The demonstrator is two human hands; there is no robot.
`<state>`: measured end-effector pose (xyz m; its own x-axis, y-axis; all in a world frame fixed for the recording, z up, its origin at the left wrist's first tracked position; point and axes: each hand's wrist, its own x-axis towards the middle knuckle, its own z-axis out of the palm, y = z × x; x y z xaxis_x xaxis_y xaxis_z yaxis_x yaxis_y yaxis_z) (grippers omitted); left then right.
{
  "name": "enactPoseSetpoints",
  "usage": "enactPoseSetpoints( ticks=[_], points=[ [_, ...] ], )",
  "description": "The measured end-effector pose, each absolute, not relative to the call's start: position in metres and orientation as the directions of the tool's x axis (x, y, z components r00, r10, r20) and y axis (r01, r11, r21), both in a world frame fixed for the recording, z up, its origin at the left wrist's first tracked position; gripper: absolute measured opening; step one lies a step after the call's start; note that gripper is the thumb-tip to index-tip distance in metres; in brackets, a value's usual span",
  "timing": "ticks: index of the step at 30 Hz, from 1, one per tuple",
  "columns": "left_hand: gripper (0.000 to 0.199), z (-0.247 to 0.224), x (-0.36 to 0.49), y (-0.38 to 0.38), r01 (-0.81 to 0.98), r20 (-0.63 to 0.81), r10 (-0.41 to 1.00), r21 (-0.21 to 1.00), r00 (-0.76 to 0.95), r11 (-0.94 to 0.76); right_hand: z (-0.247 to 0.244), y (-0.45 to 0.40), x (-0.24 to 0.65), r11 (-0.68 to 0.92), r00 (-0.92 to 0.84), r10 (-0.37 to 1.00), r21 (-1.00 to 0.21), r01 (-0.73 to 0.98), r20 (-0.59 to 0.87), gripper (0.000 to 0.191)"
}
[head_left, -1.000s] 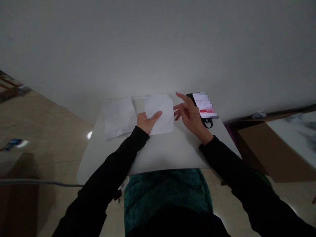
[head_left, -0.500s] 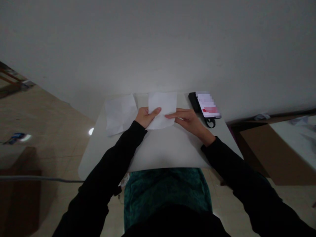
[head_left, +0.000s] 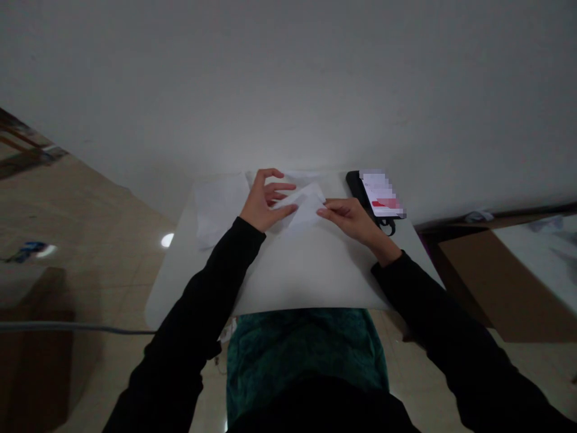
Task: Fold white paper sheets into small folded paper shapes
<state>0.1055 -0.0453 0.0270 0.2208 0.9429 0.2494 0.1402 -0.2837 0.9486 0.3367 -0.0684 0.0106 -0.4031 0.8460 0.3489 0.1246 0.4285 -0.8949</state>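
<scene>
A white sheet of paper (head_left: pixel 305 207) is tilted above the table, its surface bent or folded. My right hand (head_left: pixel 349 218) pinches its right side between thumb and fingers. At the left side of the paper, my left hand (head_left: pixel 265 201) has its fingers spread apart and curved, the thumb close to or touching the paper's edge. More white paper (head_left: pixel 219 207) lies flat on the table to the left, partly behind my left hand. Another pale strip of paper (head_left: pixel 300 175) shows behind the held sheet, near the wall.
The white table (head_left: pixel 306 276) stands against a grey wall (head_left: pixel 288 84). On its right back corner a phone (head_left: pixel 383 198) with a lit screen rests on a black object (head_left: pixel 356 186) with a loop. A brown cardboard panel (head_left: pixel 509 282) is at the right; a cable (head_left: pixel 76 326) runs at left.
The paper went from lying flat and facing me to tilted and bent. My left hand has loosened and spread its fingers. My right hand has changed from extended fingers to a pinch.
</scene>
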Motion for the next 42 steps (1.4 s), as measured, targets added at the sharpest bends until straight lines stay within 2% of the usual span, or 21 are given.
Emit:
enactPoseSetpoints(
  ticks=[2, 4, 8, 11, 14, 17, 22, 27, 33, 42],
  points=[
    [0.052, 0.029, 0.104, -0.048, 0.143, 0.278, 0.918, 0.934, 0.284, -0.327, 0.013, -0.069, 0.338, 0.407, -0.454, 0.838, -0.901, 0.149, 0.304, 0.037],
    [0.032, 0.029, 0.104, -0.051, 0.174, 0.248, 0.893, 0.928, 0.375, -0.33, 0.015, -0.07, 0.338, 0.404, -0.456, 0.838, -0.902, 0.153, 0.299, 0.039],
    [0.019, 0.028, 0.109, -0.055, 0.177, 0.293, 0.852, 0.9, 0.433, -0.399, 0.014, -0.07, 0.336, 0.418, -0.335, 0.87, -0.901, 0.117, 0.361, 0.032],
    [0.022, 0.032, 0.114, -0.058, 0.123, 0.364, 0.842, 0.888, 0.398, -0.443, 0.011, -0.068, 0.337, 0.432, -0.266, 0.88, -0.897, 0.097, 0.395, 0.026],
    [0.025, 0.035, 0.118, -0.062, 0.121, 0.399, 0.857, 0.881, 0.327, -0.457, 0.012, -0.068, 0.338, 0.436, -0.305, 0.87, -0.893, 0.109, 0.387, 0.026],
    [0.019, 0.032, 0.122, -0.065, 0.171, 0.467, 0.857, 0.846, 0.217, -0.504, 0.015, -0.072, 0.335, 0.449, -0.318, 0.863, -0.885, 0.123, 0.393, 0.028],
    [0.014, 0.023, 0.127, -0.068, 0.235, 0.559, 0.823, 0.79, 0.103, -0.566, 0.012, -0.079, 0.322, 0.5, -0.17, 0.859, -0.863, 0.076, 0.483, 0.023],
    [0.02, 0.024, 0.133, -0.076, 0.3, 0.495, 0.868, 0.823, 0.037, -0.483, 0.006, -0.081, 0.318, 0.574, -0.031, 0.817, -0.808, 0.137, 0.575, 0.019],
    [0.02, 0.023, 0.139, -0.081, 0.24, 0.45, 0.892, 0.869, -0.024, -0.432, 0.013, -0.088, 0.318, 0.66, -0.033, 0.743, -0.723, 0.204, 0.668, 0.02],
    [0.02, 0.033, 0.146, -0.092, 0.192, 0.444, 0.894, 0.884, -0.06, -0.427, 0.02, -0.095, 0.315, 0.683, -0.019, 0.712, -0.687, 0.248, 0.702, 0.022]
  ],
)
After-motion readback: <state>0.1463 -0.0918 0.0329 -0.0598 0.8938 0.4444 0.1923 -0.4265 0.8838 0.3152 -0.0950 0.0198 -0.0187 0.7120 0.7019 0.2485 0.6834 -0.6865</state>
